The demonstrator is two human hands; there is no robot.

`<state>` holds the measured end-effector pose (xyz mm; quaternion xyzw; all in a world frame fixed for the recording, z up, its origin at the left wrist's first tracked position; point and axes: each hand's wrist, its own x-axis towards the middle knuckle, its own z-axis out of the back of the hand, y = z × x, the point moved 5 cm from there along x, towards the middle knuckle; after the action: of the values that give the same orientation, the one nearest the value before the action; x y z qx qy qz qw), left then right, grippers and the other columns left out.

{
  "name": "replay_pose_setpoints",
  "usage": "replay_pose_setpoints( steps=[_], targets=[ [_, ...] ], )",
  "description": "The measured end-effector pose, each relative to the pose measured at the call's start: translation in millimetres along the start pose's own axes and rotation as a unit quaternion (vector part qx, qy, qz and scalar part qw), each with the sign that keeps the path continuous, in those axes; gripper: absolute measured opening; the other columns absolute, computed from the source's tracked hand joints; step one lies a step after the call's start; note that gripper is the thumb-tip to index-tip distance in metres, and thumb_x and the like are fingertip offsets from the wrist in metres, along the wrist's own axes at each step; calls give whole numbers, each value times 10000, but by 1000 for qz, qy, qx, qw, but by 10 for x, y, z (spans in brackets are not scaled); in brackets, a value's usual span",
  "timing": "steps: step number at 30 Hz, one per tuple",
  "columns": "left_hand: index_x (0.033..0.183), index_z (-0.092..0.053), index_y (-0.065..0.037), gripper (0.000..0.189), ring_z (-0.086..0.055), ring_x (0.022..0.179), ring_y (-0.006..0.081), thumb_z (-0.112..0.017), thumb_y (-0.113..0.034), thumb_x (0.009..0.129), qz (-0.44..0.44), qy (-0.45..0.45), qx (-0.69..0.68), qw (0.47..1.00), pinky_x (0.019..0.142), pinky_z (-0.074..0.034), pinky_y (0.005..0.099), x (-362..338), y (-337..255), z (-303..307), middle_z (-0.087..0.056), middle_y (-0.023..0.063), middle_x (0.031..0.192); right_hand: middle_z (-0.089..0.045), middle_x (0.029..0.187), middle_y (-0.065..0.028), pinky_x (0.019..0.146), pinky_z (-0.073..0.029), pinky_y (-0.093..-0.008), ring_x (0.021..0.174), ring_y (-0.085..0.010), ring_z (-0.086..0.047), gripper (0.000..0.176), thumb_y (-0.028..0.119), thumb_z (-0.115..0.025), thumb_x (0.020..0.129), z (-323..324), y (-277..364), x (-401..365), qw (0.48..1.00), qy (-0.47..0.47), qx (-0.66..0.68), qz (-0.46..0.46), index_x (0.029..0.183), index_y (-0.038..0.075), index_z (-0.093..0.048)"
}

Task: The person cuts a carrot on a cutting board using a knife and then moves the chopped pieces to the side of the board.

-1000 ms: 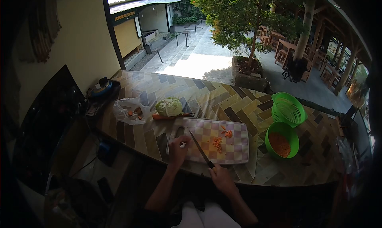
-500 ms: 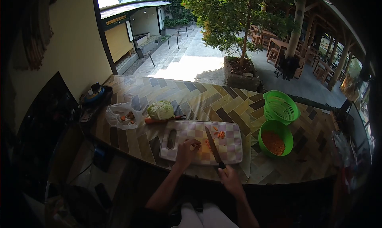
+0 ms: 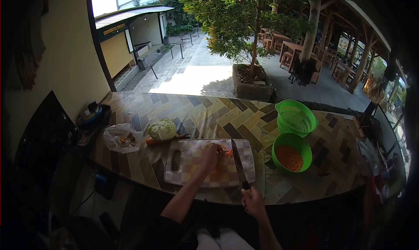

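My right hand point(image 3: 253, 202) is closed around the black handle of a knife point(image 3: 238, 162), whose long blade points away from me over the right part of the checkered cutting board point(image 3: 187, 173). Small orange carrot pieces point(image 3: 229, 153) lie on the board just left of the blade. My left hand point(image 3: 212, 156) is over the middle of the board beside these pieces, fingers bent toward them; what its fingertips touch is too small to make out.
Behind the board are a cabbage point(image 3: 162, 130) and a whole carrot point(image 3: 153, 141), with a plastic bag point(image 3: 122, 138) to their left. On the right, a green bowl point(image 3: 307, 158) of chopped orange bits stands before a green strainer point(image 3: 297, 117).
My left hand has moved up and right across the board to the carrot pieces. The knife has shifted right relative to the board, still in my right hand. The camera view has shifted.
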<state>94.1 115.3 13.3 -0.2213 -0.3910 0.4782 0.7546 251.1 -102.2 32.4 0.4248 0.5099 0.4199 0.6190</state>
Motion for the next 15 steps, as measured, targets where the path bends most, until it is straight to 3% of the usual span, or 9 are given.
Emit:
replay_pose_setpoints(
  steps=[5, 8, 11, 15],
  targets=[
    [808, -676, -14, 177, -627, 814, 341, -740, -160, 732, -13, 73, 9, 997, 730, -492, 424, 90, 70, -40, -645, 175, 823, -470, 552, -4, 342, -320, -233, 390, -61, -417, 241, 274, -525, 986, 57, -39, 33, 1000, -4, -8, -11, 890, 67, -449],
    [843, -668, 8, 163, -642, 813, 335, -727, -112, 749, -49, 34, -47, 997, 717, -492, 412, 182, 61, -31, -655, 175, 838, -475, 554, -5, 344, -321, -234, 393, -61, -422, 245, 274, -529, 985, 65, -52, 74, 1000, -8, -25, -6, 884, 64, -453],
    [859, -629, 5, 126, -621, 871, 354, -682, -69, 772, -101, 26, -20, 994, 746, -484, 419, 297, -29, 13, -633, 178, 877, -507, 558, -6, 390, -365, -260, 431, -79, -471, 263, 289, -540, 977, 63, -19, 87, 999, -10, -46, -15, 874, 53, -485],
    [874, -609, 1, 103, -601, 906, 379, -642, -62, 800, -107, 139, 32, 984, 780, -476, 433, 369, -151, 36, -619, 186, 914, -527, 564, -7, 415, -388, -274, 451, -92, -500, 277, 297, -543, 973, 38, -49, 121, 999, 3, -40, -17, 868, 44, -504]
  ],
)
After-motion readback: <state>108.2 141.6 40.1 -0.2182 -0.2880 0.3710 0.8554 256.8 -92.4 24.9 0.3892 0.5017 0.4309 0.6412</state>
